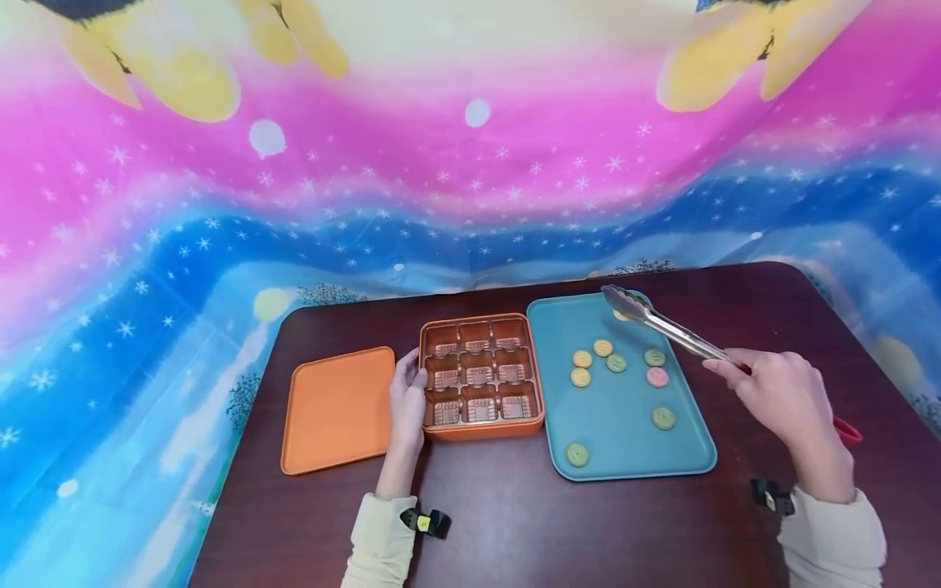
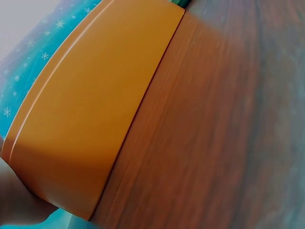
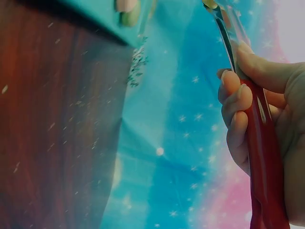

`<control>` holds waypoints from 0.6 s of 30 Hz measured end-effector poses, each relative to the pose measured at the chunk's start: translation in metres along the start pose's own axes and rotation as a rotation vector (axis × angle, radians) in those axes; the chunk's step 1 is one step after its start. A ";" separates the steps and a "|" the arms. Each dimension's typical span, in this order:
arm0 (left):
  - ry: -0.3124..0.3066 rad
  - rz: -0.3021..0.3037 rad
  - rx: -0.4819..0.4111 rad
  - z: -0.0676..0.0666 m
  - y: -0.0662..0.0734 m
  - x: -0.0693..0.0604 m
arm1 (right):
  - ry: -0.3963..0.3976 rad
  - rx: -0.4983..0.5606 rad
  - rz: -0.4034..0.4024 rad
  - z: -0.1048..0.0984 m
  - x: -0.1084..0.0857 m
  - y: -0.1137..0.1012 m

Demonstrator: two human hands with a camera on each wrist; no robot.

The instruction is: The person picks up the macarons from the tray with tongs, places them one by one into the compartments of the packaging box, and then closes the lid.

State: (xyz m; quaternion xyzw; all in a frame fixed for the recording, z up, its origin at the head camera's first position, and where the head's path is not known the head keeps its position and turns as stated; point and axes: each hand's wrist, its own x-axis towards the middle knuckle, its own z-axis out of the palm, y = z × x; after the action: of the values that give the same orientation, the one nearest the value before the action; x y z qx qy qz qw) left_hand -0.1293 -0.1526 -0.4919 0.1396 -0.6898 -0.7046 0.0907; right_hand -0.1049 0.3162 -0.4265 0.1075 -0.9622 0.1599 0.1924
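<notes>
My left hand (image 1: 407,400) holds the left side of an orange box (image 1: 483,431) with a brown divided insert; its thumb lies at the rim. The box's outer wall (image 2: 95,105) fills much of the left wrist view. My right hand (image 1: 790,396) grips metal tongs (image 1: 680,333) by their red handle (image 3: 264,157), fingers curled round it. The tongs' tips are over a yellow cookie (image 1: 623,315) at the far right of a teal tray (image 1: 588,425); whether they pinch it I cannot tell. Several round yellow, green and pink cookies (image 1: 657,376) lie on that tray.
An orange lid (image 1: 340,412) lies flat to the left of the box. The tray stands against the box's right side. Everything is on a dark wooden table (image 1: 485,514), with a colourful printed cloth (image 1: 470,196) hanging behind it.
</notes>
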 end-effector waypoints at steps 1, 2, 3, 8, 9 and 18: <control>0.003 0.008 0.000 0.000 0.001 0.001 | 0.011 0.005 -0.005 -0.001 0.002 -0.003; 0.006 0.015 0.002 0.001 0.001 0.002 | 0.024 0.008 -0.015 -0.002 0.003 -0.007; 0.008 0.021 0.001 0.001 0.002 0.003 | 0.036 0.012 -0.024 -0.002 0.005 -0.010; 0.014 0.015 0.000 0.002 0.003 0.004 | 0.106 0.035 -0.092 -0.002 0.012 -0.027; 0.017 0.013 0.002 0.002 0.003 0.004 | 0.116 0.040 -0.103 -0.002 0.013 -0.031; 0.030 0.023 0.022 0.002 -0.005 0.001 | 0.080 0.073 -0.147 0.010 0.024 -0.068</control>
State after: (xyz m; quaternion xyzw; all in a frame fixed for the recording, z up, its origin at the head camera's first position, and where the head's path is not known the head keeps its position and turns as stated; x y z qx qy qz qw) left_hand -0.1308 -0.1508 -0.4971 0.1432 -0.6977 -0.6936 0.1077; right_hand -0.1116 0.2461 -0.4068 0.1785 -0.9368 0.1847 0.2376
